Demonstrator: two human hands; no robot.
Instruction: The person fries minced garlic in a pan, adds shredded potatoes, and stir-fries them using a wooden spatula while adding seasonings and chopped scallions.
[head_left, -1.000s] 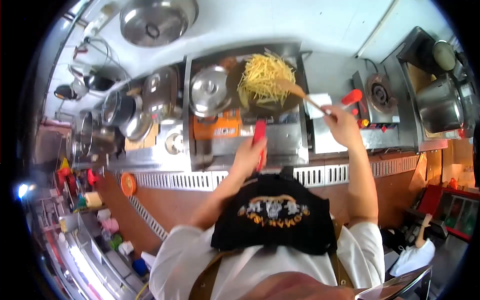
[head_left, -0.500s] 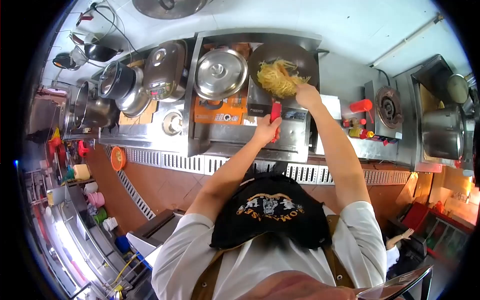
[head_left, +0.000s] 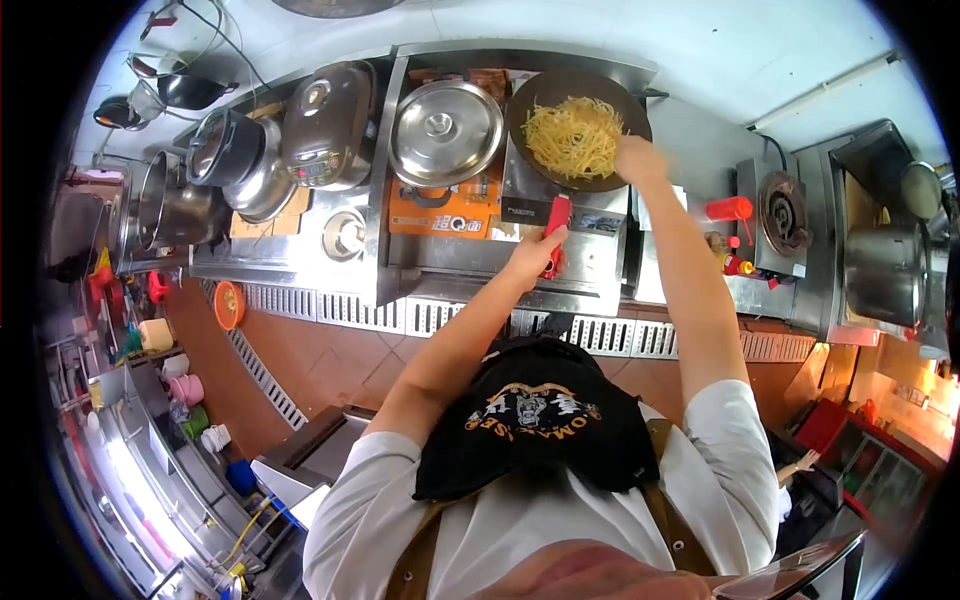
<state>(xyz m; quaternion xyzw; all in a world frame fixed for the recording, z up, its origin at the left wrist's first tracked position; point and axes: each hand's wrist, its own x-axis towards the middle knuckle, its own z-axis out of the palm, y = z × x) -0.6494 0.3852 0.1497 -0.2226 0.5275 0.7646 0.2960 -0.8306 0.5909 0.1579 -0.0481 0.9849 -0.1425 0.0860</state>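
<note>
My left hand (head_left: 537, 256) is closed round the red handle (head_left: 560, 212) of a dark frying pan (head_left: 637, 103). The pan sits over the burner unit, with pale yellow noodle-like strips (head_left: 574, 140) heaped inside it. Over the pan's right edge is my right hand (head_left: 641, 161), smeared by motion, its fingers closed. Whatever it grips is hidden or blurred; I cannot make it out.
Left of the pan are a lidded steel pot (head_left: 447, 133), an orange box (head_left: 440, 210) and a rice cooker (head_left: 328, 125). A red squeeze bottle (head_left: 729, 208) and a gas burner (head_left: 784, 212) are to the right. Another person's hand (head_left: 806, 461) shows at lower right.
My right hand has moved slightly up and right, to the pan's right edge. The yellow strips lie more spread out in the pan. My left hand still grips the handle.
</note>
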